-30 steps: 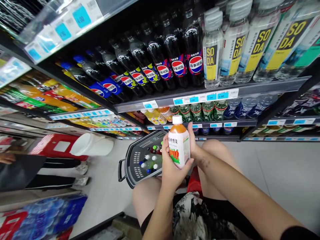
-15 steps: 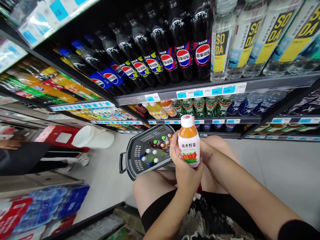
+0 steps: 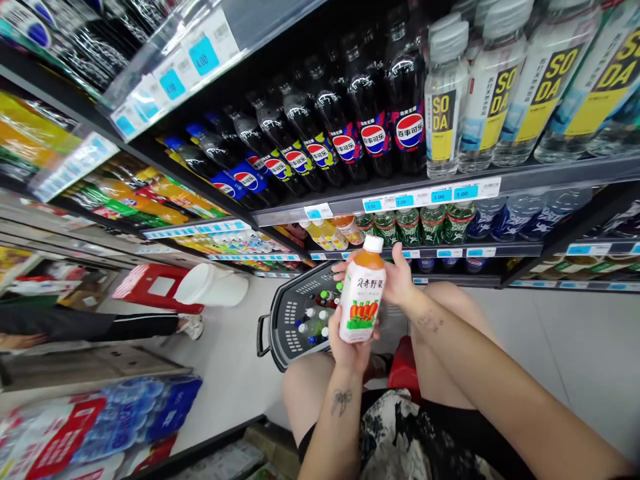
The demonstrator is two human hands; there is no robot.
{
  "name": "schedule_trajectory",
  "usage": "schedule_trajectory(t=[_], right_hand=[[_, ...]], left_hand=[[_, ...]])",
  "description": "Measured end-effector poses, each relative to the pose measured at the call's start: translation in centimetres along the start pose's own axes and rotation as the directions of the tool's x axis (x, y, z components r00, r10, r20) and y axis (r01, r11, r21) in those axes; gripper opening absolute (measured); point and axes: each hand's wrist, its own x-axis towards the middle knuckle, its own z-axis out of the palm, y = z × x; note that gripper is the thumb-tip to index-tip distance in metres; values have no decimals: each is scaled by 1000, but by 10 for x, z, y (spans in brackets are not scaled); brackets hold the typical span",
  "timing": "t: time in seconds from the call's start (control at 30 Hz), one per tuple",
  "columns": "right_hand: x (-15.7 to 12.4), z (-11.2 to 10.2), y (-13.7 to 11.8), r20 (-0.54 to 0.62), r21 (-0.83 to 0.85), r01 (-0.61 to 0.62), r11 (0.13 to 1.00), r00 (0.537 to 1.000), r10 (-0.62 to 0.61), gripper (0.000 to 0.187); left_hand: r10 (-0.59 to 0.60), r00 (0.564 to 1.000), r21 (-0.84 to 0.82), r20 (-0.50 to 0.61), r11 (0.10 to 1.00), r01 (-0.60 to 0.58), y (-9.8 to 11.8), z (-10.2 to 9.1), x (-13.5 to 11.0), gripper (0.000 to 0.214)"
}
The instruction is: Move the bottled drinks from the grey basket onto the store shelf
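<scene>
Both my hands hold a small orange juice bottle (image 3: 362,295) with a white cap and a white label showing carrots. My left hand (image 3: 347,350) cups its base from below. My right hand (image 3: 397,280) wraps behind its upper part, fingers curled round the neck. The bottle tilts slightly to the right, above my bare knees. Just beyond it on the floor stands a dark grey shopping basket (image 3: 285,320) with several small bottles inside.
Shelves of cola bottles (image 3: 370,120), soda water bottles (image 3: 480,100) and green bottles (image 3: 415,223) rise in front. A red stool (image 3: 155,290) with a white bucket (image 3: 213,287) lies at left, beside another person's legs (image 3: 125,327). Packed water (image 3: 125,417) lies lower left.
The bottle tipped and shifted left; my left hand slid down to its base and my right hand moved up behind its neck. The view swung slightly.
</scene>
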Motion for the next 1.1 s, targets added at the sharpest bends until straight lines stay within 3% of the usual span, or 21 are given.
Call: schedule_trajectory(t=[0.07, 0.1, 0.2, 0.4, 0.57, 0.77, 1.1], right_hand=[[-1, -3, -3, 86, -18, 2, 1000, 996, -1, 99], [-1, -5, -4, 123, -26, -5, 1000, 992, 8, 98], [0, -9, 0, 173, -56, -70, 996, 982, 78, 99], [2, -13, 7, 185, -175, -92, 980, 975, 124, 97], [0, -14, 5, 225, -167, -103, 981, 964, 139, 92], [-3, -11, 2, 158, -111, -151, 982, 973, 167, 101], [-5, -11, 1, 152, -133, -141, 981, 975, 161, 102]], left_hand=[[-247, 964, -106, 93, 961, 257, -8, -1, -5, 51], [-314, 937, -141, 152, 932, 335, -14, -1, -8, 54], [-353, 878, -248, 323, 864, 438, -34, -1, -17, 62], [-282, 911, -348, 302, 856, 381, -51, 4, -22, 59], [-277, 919, -339, 279, 867, 364, -50, 6, -22, 61], [-281, 928, -287, 242, 893, 346, -49, 6, -24, 60], [-281, 926, -300, 251, 887, 350, -49, 8, -23, 53]])
